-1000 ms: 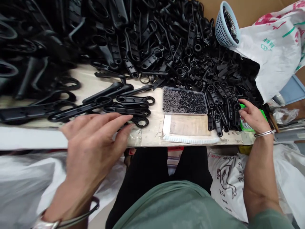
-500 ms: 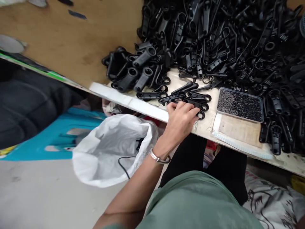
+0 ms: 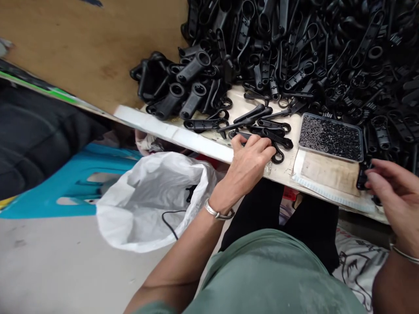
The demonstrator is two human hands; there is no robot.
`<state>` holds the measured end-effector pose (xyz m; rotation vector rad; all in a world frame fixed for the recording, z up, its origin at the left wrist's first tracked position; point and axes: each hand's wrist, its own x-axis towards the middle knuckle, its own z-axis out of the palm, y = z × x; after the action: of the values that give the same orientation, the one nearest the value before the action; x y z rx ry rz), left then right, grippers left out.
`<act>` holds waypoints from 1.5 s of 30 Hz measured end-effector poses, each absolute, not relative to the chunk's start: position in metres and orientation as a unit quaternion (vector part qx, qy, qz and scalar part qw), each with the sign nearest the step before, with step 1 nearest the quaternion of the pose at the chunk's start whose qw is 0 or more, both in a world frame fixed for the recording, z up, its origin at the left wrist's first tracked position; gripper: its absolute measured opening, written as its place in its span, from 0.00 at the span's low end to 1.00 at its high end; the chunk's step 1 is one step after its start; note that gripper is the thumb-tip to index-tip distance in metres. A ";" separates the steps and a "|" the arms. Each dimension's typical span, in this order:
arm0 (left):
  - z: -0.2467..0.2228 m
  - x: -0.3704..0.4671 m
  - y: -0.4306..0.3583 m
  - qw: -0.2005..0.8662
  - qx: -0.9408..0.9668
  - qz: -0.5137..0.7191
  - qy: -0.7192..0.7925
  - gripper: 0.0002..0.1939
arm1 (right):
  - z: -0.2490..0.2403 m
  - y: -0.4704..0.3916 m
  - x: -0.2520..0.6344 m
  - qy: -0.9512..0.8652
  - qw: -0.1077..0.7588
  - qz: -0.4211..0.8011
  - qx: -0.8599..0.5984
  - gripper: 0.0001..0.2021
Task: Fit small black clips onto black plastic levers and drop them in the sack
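Observation:
My left hand (image 3: 252, 159) is at the table's front edge, fingers curled down on a black plastic lever part (image 3: 241, 135) with a rounded end. Its fingertips are partly hidden. Beside it lie several similar parts, among them one with a ring end (image 3: 277, 156). At the right, my right hand (image 3: 397, 192) pinches a dark plastic part (image 3: 361, 175) between thumb and fingers, by the corner of a worn pad (image 3: 330, 173). A clear shallow box (image 3: 330, 137) of small screw-like pieces stands between the hands, behind the pad.
A large heap of black plastic parts (image 3: 288, 52) covers the back of the table. A white strip (image 3: 176, 133) edges the front left. Below hangs an open white sack (image 3: 131, 218) with a few dark things inside, beside a blue plastic stool (image 3: 78, 179). A dark-clothed person (image 3: 36, 135) is at the left.
My right hand has come into view at the right and taken hold of a dark part there. My left hand stays at the front parts, which have shifted a little. The view has tilted slightly.

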<state>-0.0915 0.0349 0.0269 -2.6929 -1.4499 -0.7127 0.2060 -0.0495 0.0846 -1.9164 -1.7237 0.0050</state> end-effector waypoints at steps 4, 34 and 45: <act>0.034 -0.090 0.035 0.007 -0.878 -0.182 -0.443 0.11 | 0.079 -0.043 0.175 -0.680 0.293 0.082 -0.667 0.14; 0.039 -0.027 0.034 -0.104 -0.931 -0.181 -0.298 0.04 | 0.075 0.064 0.181 -0.661 -0.004 -0.017 -0.750 0.09; 0.059 -0.033 0.071 -0.135 -0.892 -0.214 -0.376 0.09 | 0.072 0.075 0.181 -0.648 -0.012 0.015 -0.761 0.06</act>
<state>-0.0332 0.0712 0.0593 -3.0717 -1.2940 -0.7356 0.1815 0.0747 0.0716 -2.4107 -2.0523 0.0462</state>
